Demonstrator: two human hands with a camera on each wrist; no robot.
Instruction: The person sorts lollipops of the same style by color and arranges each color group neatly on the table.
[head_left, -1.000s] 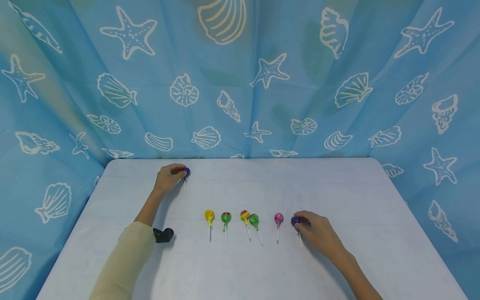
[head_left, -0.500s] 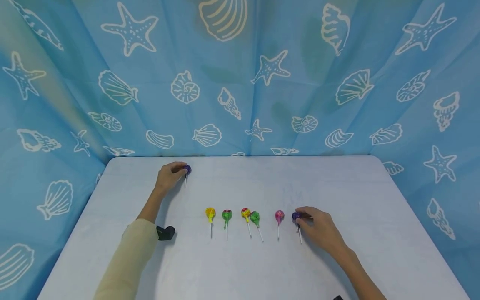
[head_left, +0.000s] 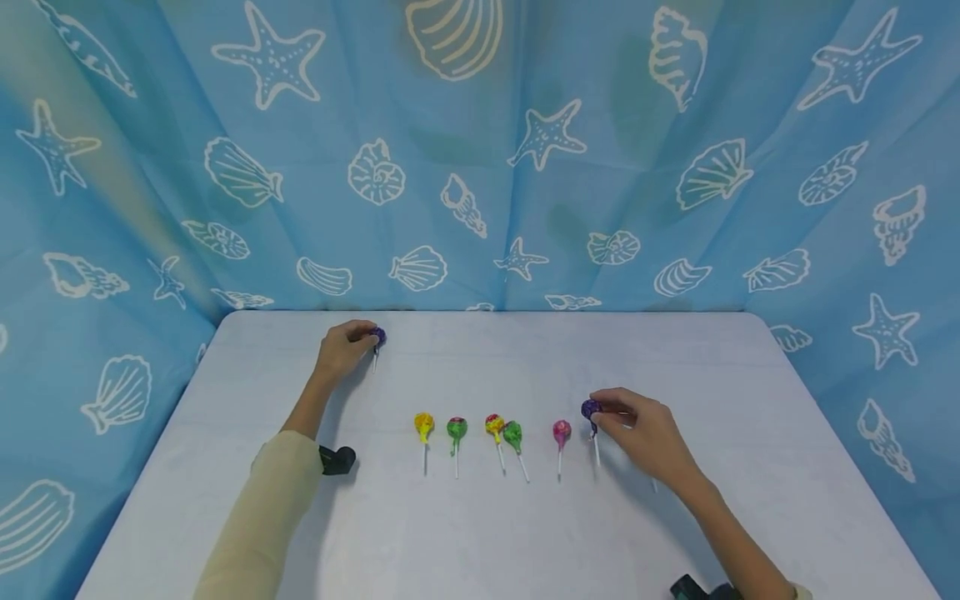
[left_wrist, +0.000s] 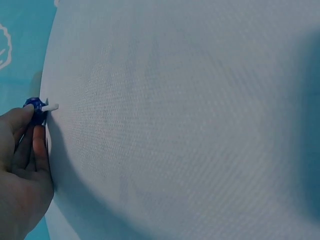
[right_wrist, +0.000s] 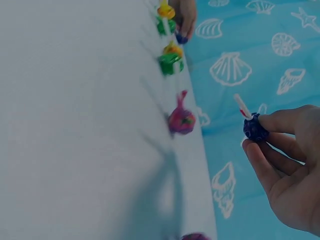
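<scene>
Ideally, the fingers of the right hand [head_left: 651, 433], pinching a round, dark-purple wrapped lollipop [head_left: 590, 408] by its head, should guide its white stick [head_left: 597, 452] clear of the pink wrapped lollipop [head_left: 562, 430] just left of them, while the left hand [head_left: 341, 352] pinches another round purple lollipop [head_left: 381, 336].

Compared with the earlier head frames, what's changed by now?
The right hand has lifted its purple lollipop, moving it upward in the head view; nothing was let go. The left hand still holds another purple lollipop, and the five lying lollipops stayed put.
</scene>
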